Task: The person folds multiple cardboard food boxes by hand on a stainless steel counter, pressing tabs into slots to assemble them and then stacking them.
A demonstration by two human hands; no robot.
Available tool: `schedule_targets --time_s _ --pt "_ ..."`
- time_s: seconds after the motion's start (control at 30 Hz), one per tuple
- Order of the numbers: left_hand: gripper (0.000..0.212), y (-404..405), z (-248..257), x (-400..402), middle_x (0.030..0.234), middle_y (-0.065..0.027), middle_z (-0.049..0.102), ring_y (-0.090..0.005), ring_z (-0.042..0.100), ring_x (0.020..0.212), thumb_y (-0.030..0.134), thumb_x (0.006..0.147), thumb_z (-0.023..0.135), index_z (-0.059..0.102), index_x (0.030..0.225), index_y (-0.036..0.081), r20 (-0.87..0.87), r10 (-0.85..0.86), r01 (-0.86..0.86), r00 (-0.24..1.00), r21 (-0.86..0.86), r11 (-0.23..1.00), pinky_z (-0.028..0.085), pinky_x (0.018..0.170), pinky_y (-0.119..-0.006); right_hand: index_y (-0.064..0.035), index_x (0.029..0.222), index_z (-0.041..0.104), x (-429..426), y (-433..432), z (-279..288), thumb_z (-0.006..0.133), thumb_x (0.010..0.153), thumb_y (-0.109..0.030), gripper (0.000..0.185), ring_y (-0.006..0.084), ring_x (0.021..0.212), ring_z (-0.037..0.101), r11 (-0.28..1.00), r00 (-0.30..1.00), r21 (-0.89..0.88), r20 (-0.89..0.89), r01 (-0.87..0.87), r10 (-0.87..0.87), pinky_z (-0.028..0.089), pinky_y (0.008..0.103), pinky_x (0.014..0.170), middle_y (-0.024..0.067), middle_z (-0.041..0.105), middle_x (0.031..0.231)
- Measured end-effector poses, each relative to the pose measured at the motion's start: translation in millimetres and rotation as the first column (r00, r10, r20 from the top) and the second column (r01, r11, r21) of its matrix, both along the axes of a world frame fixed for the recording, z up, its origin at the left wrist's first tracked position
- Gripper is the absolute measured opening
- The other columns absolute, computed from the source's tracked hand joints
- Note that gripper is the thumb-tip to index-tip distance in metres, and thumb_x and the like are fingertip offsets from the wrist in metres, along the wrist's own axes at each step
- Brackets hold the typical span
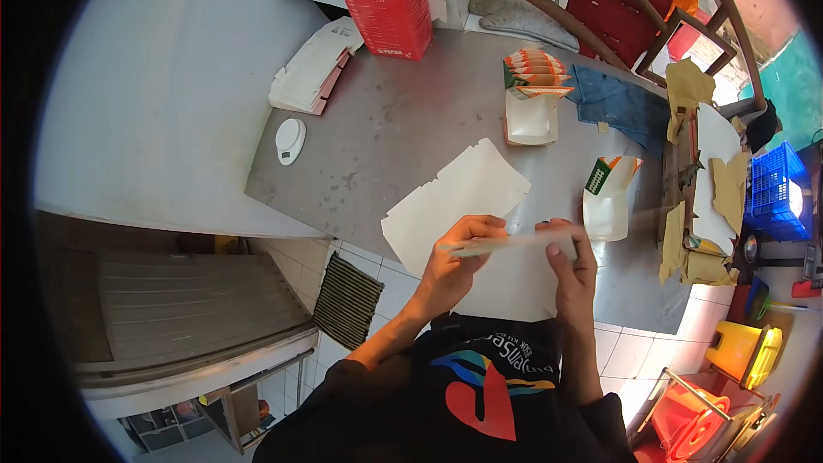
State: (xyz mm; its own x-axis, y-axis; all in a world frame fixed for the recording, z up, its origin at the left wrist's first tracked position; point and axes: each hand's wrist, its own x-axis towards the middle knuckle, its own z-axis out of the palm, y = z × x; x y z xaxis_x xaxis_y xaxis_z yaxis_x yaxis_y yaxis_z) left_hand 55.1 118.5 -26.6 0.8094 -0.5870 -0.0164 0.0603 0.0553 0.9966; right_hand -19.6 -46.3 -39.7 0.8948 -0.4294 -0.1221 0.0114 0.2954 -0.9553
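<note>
Low over the table's near edge, a pale cardboard piece [514, 243] is held between my two hands, blurred by motion. My left hand [460, 260] curls its fingers around the left end. On the other end, my right hand [571, 263] presses with its thumb in front and fingers behind. White cardboard [508, 289] shows below my hands; I cannot tell whether it joins the held piece. A flat white box blank [450, 196] lies beyond them. To the right stands an open paper food box [605, 215] with a green and orange flap.
Nested food boxes [533, 119] stand farther back on the metal table [360, 161], beside a blue cloth [617, 103]. Flat blanks [315, 71], a white scale [290, 141] and a tall red carton stack [386, 6] are left. Torn brown-paper packaging with cardboard [717, 173] lines the right edge.
</note>
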Motion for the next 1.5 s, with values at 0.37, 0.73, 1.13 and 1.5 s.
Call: schedule_targets --time_s 0.37,0.73,1.13,1.5 --pt "0.038 -10.3 1.5 -8.3 0.103 -0.0122 0.055 -0.0220 0.057 0.093 0.007 0.081 0.059 0.045 0.117 0.001 0.047 0.113 -0.118 0.993 0.148 0.982 0.044 0.082 -0.031 0.0007 0.130 0.029 -1.4 3.9 -5.5 0.065 0.081 -0.017 0.064 0.0267 0.124 0.028 0.792 0.922 -0.493 0.064 0.361 -0.381 0.020 0.0375 0.104 0.0160 0.038 0.126" --pt "0.048 -31.3 18.0 -17.1 0.114 -0.0178 0.049 -0.0322 0.060 0.087 0.010 0.069 0.071 0.048 0.111 0.006 0.504 -0.061 -0.145 0.861 0.359 0.922 0.054 0.070 -0.035 0.0019 0.107 0.053 -35.3 3.5 -8.9 0.065 0.079 -0.008 0.032 0.0167 0.092 0.055 0.915 0.989 -0.381 -0.107 -0.134 0.100 0.047 0.0316 0.077 0.0092 0.056 0.102" --pt "0.057 -25.9 29.3 -8.8 0.118 -0.0148 0.044 -0.0250 0.054 0.104 0.014 0.073 0.070 0.042 0.121 0.005 0.314 -0.204 0.090 0.927 0.341 0.936 0.050 0.081 -0.031 -0.0012 0.101 0.059 -23.5 3.6 -33.3 0.061 0.084 -0.011 0.019 0.0132 0.086 0.059 0.997 0.995 0.049 -0.080 -0.062 0.066 0.049 0.0283 0.074 0.0059 0.061 0.094" --pt "0.032 -19.1 4.5 -18.9 0.135 -0.0211 0.035 -0.0237 0.043 0.121 0.017 0.092 0.051 0.044 0.119 0.000 -0.038 -0.020 0.010 0.999 -0.252 0.968 0.039 0.098 -0.036 -0.0029 0.106 0.052 -21.8 3.1 -33.0 0.060 0.084 -0.005 0.023 0.0192 0.088 0.059 0.985 0.998 -0.160 -0.017 -0.056 0.054 0.053 0.0346 0.077 0.0062 0.057 0.097"
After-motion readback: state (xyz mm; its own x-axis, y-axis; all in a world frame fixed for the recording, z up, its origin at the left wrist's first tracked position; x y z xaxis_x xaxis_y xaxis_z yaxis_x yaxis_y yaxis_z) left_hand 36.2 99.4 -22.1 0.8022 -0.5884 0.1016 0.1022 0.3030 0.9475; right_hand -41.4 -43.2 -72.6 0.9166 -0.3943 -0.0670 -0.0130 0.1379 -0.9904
